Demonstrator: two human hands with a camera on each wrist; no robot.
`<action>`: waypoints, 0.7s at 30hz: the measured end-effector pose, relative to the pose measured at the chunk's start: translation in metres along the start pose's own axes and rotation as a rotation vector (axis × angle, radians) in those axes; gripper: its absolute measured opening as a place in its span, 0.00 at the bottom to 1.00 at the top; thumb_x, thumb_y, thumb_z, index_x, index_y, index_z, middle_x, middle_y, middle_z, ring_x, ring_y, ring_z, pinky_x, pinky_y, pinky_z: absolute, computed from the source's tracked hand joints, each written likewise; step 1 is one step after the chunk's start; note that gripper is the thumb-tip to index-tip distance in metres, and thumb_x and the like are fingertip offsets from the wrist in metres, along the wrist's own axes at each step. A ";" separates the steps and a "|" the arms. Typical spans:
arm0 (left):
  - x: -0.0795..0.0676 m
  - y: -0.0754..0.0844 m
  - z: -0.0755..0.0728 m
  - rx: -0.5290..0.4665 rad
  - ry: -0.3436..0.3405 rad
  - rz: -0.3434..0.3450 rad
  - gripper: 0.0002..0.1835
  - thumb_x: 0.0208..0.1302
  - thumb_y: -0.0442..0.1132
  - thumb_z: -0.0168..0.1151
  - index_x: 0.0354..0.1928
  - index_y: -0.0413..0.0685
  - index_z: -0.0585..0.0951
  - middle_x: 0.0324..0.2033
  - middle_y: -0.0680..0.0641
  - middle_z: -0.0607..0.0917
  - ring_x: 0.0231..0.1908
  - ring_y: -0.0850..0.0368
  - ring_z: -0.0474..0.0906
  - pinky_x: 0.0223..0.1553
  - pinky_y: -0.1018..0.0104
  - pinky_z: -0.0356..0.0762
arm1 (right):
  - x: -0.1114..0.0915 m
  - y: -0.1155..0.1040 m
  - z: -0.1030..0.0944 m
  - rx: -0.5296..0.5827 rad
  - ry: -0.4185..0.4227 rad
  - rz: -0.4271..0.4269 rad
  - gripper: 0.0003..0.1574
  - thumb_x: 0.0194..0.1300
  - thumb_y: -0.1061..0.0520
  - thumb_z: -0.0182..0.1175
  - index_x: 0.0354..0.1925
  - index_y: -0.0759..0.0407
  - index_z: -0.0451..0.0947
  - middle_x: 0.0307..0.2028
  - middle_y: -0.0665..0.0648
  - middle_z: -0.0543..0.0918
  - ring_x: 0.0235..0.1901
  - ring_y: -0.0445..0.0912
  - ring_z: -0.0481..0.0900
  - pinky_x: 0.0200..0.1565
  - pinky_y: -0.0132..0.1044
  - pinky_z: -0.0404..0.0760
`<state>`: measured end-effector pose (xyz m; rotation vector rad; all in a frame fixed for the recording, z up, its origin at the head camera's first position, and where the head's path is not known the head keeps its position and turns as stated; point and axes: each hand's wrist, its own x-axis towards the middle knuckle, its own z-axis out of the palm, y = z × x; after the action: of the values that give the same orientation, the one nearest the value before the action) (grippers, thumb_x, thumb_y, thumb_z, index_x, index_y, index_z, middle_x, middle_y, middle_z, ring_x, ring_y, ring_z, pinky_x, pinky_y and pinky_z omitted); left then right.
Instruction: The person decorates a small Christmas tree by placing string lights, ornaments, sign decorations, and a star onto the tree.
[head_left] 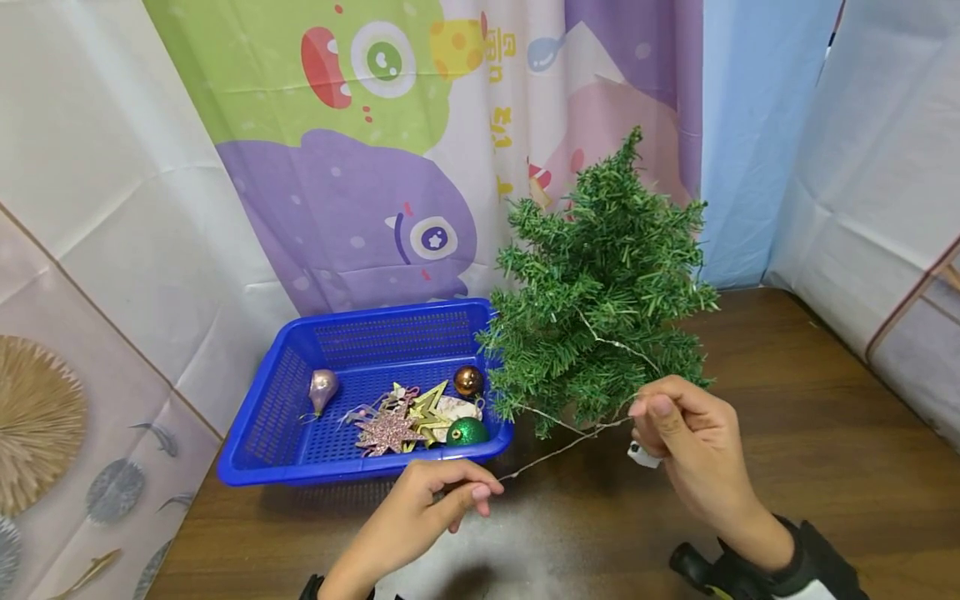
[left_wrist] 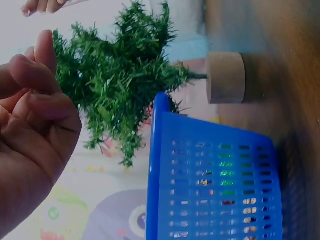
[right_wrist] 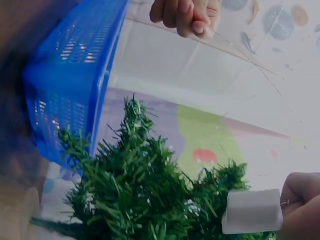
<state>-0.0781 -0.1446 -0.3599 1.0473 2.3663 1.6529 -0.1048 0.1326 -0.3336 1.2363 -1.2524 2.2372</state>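
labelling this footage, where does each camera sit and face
Head: on the head, facing forward and down at tree, blue basket and wire; left hand and right hand show.
Left wrist: on that wrist, facing tree and basket; left hand close, right hand beyond.
Right wrist: on that wrist, facing across tree toward basket; right hand close, left hand beyond.
Wrist views share tree, basket, both hands.

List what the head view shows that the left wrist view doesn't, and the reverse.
Only the head view shows the small white box by the right hand and the shiny pale pink teardrop-shaped ornament. The thin silvery wire reads clearly only there.

Only the left wrist view shows the light brown cylindrical base of the bushy green artificial tree.

Both show that tree, the blue perforated plastic basket, the right hand and the left hand.
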 end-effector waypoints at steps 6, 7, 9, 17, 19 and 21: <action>-0.003 -0.003 -0.008 0.012 0.062 0.006 0.09 0.69 0.32 0.54 0.42 0.43 0.83 0.26 0.47 0.83 0.18 0.66 0.70 0.19 0.68 0.74 | 0.003 -0.011 -0.007 0.125 0.015 -0.067 0.17 0.73 0.73 0.37 0.40 0.82 0.73 0.17 0.57 0.58 0.14 0.41 0.52 0.15 0.28 0.51; -0.003 -0.003 -0.009 0.017 0.069 0.006 0.09 0.69 0.31 0.54 0.42 0.43 0.83 0.26 0.48 0.83 0.18 0.66 0.71 0.19 0.68 0.74 | 0.003 -0.013 -0.008 0.139 0.019 -0.076 0.17 0.73 0.73 0.37 0.39 0.83 0.72 0.17 0.57 0.58 0.14 0.41 0.51 0.15 0.28 0.51; -0.004 -0.004 -0.011 0.023 0.079 0.007 0.09 0.68 0.31 0.54 0.42 0.42 0.83 0.25 0.48 0.83 0.19 0.65 0.71 0.20 0.68 0.75 | 0.002 -0.016 -0.010 0.158 0.028 -0.087 0.16 0.72 0.73 0.37 0.39 0.85 0.71 0.17 0.57 0.57 0.15 0.42 0.51 0.15 0.28 0.50; -0.005 -0.004 -0.013 0.036 0.074 0.012 0.09 0.68 0.30 0.53 0.41 0.42 0.83 0.26 0.50 0.83 0.19 0.60 0.74 0.21 0.68 0.75 | -0.006 -0.025 -0.026 0.219 0.053 -0.095 0.17 0.73 0.73 0.35 0.38 0.87 0.67 0.17 0.56 0.56 0.16 0.42 0.50 0.16 0.27 0.50; -0.005 -0.004 -0.013 0.036 0.070 0.017 0.09 0.68 0.30 0.53 0.42 0.41 0.83 0.26 0.47 0.83 0.18 0.58 0.74 0.21 0.67 0.76 | -0.007 -0.026 -0.031 0.232 0.058 -0.106 0.17 0.73 0.73 0.34 0.38 0.88 0.67 0.17 0.56 0.55 0.16 0.42 0.51 0.17 0.27 0.51; -0.005 -0.004 -0.013 0.038 0.073 0.011 0.09 0.69 0.30 0.53 0.42 0.40 0.83 0.25 0.46 0.83 0.18 0.57 0.74 0.21 0.67 0.76 | -0.010 -0.026 -0.035 0.248 0.069 -0.125 0.17 0.73 0.73 0.33 0.38 0.89 0.66 0.16 0.56 0.55 0.16 0.42 0.51 0.17 0.28 0.51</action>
<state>-0.0820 -0.1590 -0.3597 1.0254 2.4510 1.6846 -0.1024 0.1775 -0.3356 1.2708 -0.8677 2.3739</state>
